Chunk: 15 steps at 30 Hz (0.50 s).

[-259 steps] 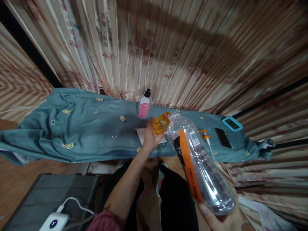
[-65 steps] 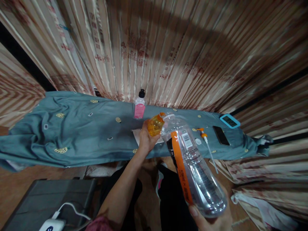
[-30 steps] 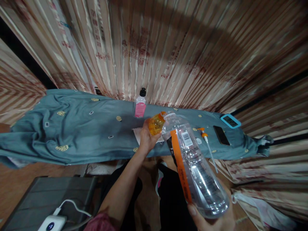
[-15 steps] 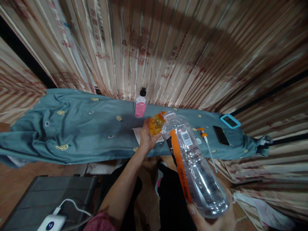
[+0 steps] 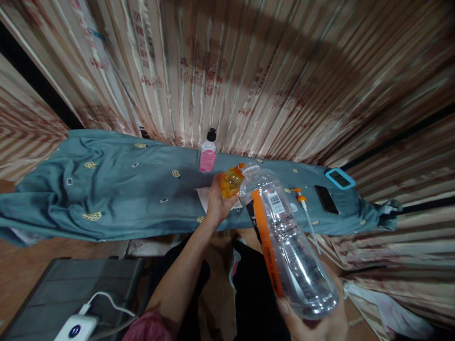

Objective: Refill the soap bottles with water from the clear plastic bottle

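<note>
My left hand is closed around a small amber bottle, tilted toward the right. Against its mouth rests the neck of a large clear plastic bottle with an orange and black label. This bottle slants, its base lower and nearer to me. My right hand grips it near the base, the fingers partly hidden behind it. An orange pump head with a white tube lies on the cloth to the right. A white sheet lies partly hidden beneath my left hand.
A green patterned cloth covers the long table. At its back stands a pink-labelled bottle with a black cap. To the right lie a dark phone and a blue-framed digital clock. A white power bank rests on a grey case.
Both hands and the two bottles keep nearly the same pose. The view shifts very slightly.
</note>
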Available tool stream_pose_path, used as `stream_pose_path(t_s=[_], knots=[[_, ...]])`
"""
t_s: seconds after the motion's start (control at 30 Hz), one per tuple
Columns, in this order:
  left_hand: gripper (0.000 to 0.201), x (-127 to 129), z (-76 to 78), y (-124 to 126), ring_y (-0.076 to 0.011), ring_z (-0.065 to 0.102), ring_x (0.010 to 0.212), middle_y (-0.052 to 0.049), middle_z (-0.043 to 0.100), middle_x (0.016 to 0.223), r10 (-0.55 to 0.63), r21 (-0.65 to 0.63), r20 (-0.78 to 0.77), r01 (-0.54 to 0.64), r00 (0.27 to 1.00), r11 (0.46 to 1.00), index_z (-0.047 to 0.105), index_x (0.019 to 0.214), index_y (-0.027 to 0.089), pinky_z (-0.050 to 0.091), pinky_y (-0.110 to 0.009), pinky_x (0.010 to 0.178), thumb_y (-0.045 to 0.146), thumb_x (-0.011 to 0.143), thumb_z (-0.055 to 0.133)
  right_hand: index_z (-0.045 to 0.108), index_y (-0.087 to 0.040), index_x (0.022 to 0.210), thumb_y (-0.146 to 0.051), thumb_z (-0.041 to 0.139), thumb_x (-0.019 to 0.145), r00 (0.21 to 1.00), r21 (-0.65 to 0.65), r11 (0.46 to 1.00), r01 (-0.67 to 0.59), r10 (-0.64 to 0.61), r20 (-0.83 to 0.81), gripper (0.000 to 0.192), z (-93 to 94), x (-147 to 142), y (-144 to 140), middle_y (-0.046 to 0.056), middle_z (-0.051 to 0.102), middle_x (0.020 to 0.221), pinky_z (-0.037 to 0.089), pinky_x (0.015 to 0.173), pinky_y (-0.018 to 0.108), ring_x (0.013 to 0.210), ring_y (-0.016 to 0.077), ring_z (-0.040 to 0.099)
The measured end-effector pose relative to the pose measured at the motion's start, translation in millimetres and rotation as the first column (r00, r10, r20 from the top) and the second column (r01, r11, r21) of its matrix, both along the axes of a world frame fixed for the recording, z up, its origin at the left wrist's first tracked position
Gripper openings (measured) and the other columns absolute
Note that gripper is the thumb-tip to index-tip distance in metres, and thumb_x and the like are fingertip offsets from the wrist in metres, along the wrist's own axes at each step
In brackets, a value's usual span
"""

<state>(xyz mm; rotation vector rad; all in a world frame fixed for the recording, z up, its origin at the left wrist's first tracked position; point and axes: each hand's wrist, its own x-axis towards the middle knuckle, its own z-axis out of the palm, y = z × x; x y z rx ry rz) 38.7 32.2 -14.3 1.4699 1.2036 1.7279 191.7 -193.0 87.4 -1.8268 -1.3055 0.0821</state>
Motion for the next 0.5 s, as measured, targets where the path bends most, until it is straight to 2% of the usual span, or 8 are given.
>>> stream_pose_path(t_s=[0.23,0.5], knots=[[0.063,-1.6,6.5,-1.8,-0.0275,0.072,0.099,-0.007,0.069,0.109,0.033,0.0,-0.039,-0.033,0.999,0.999,0.055,0.12,0.022,0.061,-0.048,0.089,0.019,0.064,0.085,0.052,-0.015,0.129,-0.069,0.067,0.074,1.0,0.02,1.0,-0.013,0.013,0.015,0.078,2.1,-1.2,0.8,0.016,0.066,0.113,0.055,0.086,0.047,0.097,0.0326,0.07],[0.064,-1.3,4.4,-2.0,-0.0262,0.071,0.101,-0.006,0.068,0.114,0.001,-0.001,-0.005,-0.001,1.0,1.0,0.054,0.122,0.025,0.06,-0.05,0.095,0.02,0.067,0.085,0.052,-0.015,0.128,-0.074,0.068,0.071,1.0,0.013,1.0,0.003,-0.003,0.014,0.083,1.8,-1.7,0.7,0.015,0.066,0.113,0.056,0.086,0.048,0.096,0.0327,0.07]])
